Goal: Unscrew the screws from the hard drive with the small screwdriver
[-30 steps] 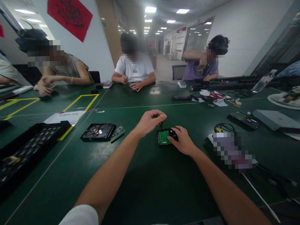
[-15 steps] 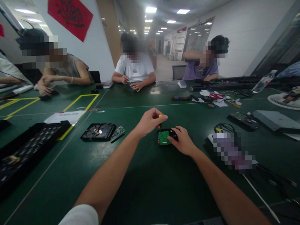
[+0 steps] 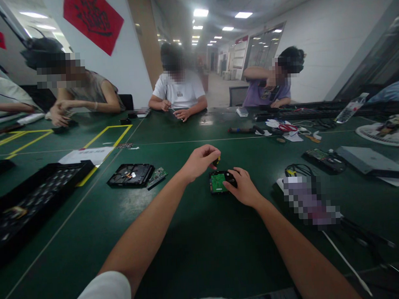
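Note:
A hard drive (image 3: 218, 183) with a green circuit board facing up lies on the dark green table in front of me. My right hand (image 3: 245, 187) grips its right side, thumb on top near the board. Just above the drive's far left corner, my left hand (image 3: 203, 161) pinches a small yellow-and-black screwdriver (image 3: 218, 159). Most of the screwdriver is hidden by the fingers, and I cannot tell whether its tip touches the drive. Left of the drive sit an opened black drive casing (image 3: 130, 175) and a loose circuit board (image 3: 157, 177).
A long black tray (image 3: 40, 198) stands at the left. On the right are a dark drive (image 3: 323, 160), a grey metal box (image 3: 372, 161), and cables (image 3: 298, 170). A plastic bottle (image 3: 351, 108) lies tilted farther back. Several people sit across the table (image 3: 189, 237).
The screwdriver in my left fingers has turned or tilted, its yellow part now showing at the fingertips' right side. My right hand and the hard drive stay in place.

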{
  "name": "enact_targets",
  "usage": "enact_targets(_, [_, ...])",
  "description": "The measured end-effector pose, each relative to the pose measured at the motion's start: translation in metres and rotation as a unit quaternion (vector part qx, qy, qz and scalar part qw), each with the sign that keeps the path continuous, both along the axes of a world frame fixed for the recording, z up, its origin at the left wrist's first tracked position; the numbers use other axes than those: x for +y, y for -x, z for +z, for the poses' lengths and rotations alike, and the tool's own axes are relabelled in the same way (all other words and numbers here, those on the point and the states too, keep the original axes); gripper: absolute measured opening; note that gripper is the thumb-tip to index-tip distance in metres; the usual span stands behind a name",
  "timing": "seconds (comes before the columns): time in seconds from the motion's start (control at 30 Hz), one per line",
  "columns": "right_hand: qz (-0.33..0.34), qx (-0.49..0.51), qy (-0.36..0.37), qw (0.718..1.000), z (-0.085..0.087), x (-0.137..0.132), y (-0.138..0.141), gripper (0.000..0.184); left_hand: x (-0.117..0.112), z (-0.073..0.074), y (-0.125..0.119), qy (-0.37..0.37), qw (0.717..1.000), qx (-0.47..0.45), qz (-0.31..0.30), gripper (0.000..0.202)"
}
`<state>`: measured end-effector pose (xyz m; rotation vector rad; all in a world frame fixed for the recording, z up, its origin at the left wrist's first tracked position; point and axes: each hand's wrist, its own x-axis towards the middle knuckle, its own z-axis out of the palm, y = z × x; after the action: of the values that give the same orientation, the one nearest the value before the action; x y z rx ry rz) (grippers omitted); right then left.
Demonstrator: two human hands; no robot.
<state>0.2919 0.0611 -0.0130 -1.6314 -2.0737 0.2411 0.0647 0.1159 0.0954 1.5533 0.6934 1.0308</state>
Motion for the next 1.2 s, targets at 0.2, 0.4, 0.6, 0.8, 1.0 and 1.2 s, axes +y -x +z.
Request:
enact_targets(0.2, [-0.007,0.004,0.024,1.000,0.006,-0.001,0.003,0.061,0.000,-0.003,0.002,-0.026,0.998,0.037,0.039,0.037])
enact_targets(0.4, [0.005,-0.007,0.003,1.000,0.002,-0.001,0.001,0.062,-0.002,0.003,0.002,0.003,0.998,-0.001,-0.058,0.033])
enact_targets(0.6, [-0.001,-0.003,0.003,1.000,0.001,0.000,0.000,0.063,-0.001,-0.001,0.000,-0.028,0.999,0.016,-0.018,0.031])
enact_targets(0.8, [-0.001,-0.007,0.012,1.000,0.002,-0.001,0.000,0.063,-0.002,-0.002,-0.001,-0.017,1.000,-0.010,-0.005,0.034])
enact_targets(1.0, [0.002,-0.007,-0.011,1.000,-0.004,0.002,-0.001,0.063,0.000,0.000,0.000,-0.025,0.999,-0.001,-0.022,0.031])
enact_targets(1.2, [0.006,0.002,-0.003,1.000,-0.006,0.002,-0.003,0.065,0.001,-0.001,0.001,-0.012,1.000,0.006,-0.005,0.031])
